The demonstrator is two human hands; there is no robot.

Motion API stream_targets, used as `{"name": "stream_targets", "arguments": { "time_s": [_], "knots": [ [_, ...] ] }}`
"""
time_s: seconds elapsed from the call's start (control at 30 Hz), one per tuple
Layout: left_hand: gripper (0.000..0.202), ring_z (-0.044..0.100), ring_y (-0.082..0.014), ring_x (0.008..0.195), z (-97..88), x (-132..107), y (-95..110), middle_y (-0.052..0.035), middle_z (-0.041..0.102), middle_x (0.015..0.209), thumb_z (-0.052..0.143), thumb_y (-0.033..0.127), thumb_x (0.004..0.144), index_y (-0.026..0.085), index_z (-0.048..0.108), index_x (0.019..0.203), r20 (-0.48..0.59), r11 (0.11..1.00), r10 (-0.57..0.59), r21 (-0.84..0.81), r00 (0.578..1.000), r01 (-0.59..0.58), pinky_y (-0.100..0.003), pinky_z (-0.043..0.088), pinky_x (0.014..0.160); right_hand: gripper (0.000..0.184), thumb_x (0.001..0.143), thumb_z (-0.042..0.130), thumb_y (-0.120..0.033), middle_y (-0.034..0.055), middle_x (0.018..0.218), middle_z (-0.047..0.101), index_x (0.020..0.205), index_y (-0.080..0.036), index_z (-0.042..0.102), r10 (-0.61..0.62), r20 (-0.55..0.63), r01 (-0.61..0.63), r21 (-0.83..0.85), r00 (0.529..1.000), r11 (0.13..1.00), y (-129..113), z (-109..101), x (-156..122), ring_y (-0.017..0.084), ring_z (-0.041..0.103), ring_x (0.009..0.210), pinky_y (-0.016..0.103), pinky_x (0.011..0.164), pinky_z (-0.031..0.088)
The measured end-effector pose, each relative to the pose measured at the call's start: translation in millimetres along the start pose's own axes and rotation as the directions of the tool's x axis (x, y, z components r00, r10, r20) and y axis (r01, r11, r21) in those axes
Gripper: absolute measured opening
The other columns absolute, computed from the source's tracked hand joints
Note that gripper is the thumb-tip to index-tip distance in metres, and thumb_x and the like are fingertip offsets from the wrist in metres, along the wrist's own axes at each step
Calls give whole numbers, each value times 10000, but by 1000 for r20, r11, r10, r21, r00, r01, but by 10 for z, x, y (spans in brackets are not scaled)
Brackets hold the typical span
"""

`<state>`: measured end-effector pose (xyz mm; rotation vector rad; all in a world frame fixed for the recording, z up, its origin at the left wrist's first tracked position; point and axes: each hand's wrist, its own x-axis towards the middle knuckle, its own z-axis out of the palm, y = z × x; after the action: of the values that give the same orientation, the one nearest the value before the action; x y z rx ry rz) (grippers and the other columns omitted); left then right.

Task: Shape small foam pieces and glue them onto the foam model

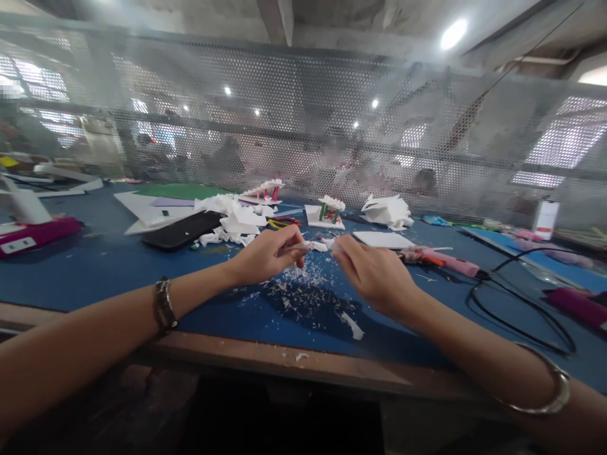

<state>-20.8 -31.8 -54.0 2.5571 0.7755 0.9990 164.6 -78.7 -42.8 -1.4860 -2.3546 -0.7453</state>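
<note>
My left hand [272,254] is closed, thumb and fingers pinching one end of a small white piece [318,246] that looks like torn paper or thin foam. At its other end, my right hand [367,270] grips it with curled fingers, which are partly hidden behind the back of the hand. The piece spans the short gap between both hands, just above the table. Beneath it lie many tiny white shreds [303,294] scattered over the blue tabletop [208,309]. A larger white scrap [351,326] rests nearer the table's edge.
A black phone [183,230] lies left of crumpled white scraps [237,218]. Two small white models with red [265,191] and green posts [327,212] stand behind. To the right is a pink glue gun [450,260] with a looping black cable [526,253]. A perforated metal screen [294,126] closes the back.
</note>
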Motion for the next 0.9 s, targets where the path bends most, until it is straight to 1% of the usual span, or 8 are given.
{"name": "stream_targets", "arguments": {
  "time_s": [0.07, 0.13, 0.27, 0.4, 0.53, 0.63, 0.73, 0.9],
  "knots": [
    [137, 527, -73, 534, 5, 3, -5, -19, 618, 616, 397, 268, 794, 154, 434, 730, -4, 1000, 4, -9, 1000, -4, -190, 362, 496, 340, 861, 179, -336, 64, 676, 628, 882, -175, 477, -22, 30, 23, -15, 999, 1000, -12, -5, 3, 146, 501, 444, 258, 410, 112],
    [141, 526, -72, 529, 10, 8, -15, -20, 615, 614, 392, 269, 801, 154, 428, 727, 0, 1000, -4, -28, 1000, 4, -188, 362, 490, 339, 861, 183, -338, 59, 641, 625, 870, -175, 481, 5, 53, -3, -40, 999, 999, -21, -8, 6, 146, 496, 427, 258, 411, 100],
    [145, 529, -76, 542, 7, 14, -24, -14, 607, 613, 381, 270, 810, 162, 396, 715, -2, 996, -11, -94, 1000, 10, -195, 385, 525, 335, 863, 176, -338, 58, 676, 632, 880, -183, 472, 8, 6, -7, -32, 1000, 999, -7, -1, 15, 142, 511, 452, 253, 419, 104],
    [136, 510, -76, 531, -7, 14, -12, -14, 604, 604, 376, 257, 810, 170, 373, 704, 10, 991, -8, -135, 1000, 10, -199, 376, 522, 319, 860, 200, -340, 52, 620, 622, 849, -184, 477, 65, 20, -63, -56, 998, 996, 24, 12, 24, 137, 490, 421, 251, 421, 101],
    [137, 509, -80, 536, -6, 19, -14, -16, 605, 606, 384, 266, 808, 171, 372, 710, 56, 988, -32, -149, 998, 40, -199, 369, 516, 319, 862, 191, -335, 55, 655, 629, 873, -184, 471, -11, 7, 11, -20, 1000, 1000, 6, 3, 24, 134, 496, 436, 251, 415, 105],
    [144, 520, -86, 553, 1, 21, -26, -15, 600, 600, 378, 273, 808, 172, 366, 707, 60, 986, -40, -159, 997, 49, -206, 378, 537, 310, 861, 202, -328, 43, 598, 619, 852, -185, 477, 10, 24, -9, -49, 1000, 999, -13, 0, 23, 128, 478, 404, 252, 413, 92],
    [139, 526, -89, 558, 5, 15, -33, -16, 601, 608, 371, 278, 809, 173, 363, 719, 65, 983, -48, -175, 997, 58, -208, 383, 542, 314, 862, 190, -321, 56, 648, 627, 861, -184, 472, -12, -23, 11, -29, 1000, 1000, -11, 4, 20, 126, 493, 429, 250, 414, 102],
    [162, 517, -83, 546, 4, 9, -31, -7, 591, 578, 353, 288, 818, 172, 376, 707, 79, 987, -28, -153, 996, 40, -209, 382, 558, 308, 861, 206, -338, 41, 595, 616, 842, -186, 473, 36, 40, -33, -69, 999, 997, 7, 6, 21, 127, 478, 399, 250, 417, 92]
  ]
}}
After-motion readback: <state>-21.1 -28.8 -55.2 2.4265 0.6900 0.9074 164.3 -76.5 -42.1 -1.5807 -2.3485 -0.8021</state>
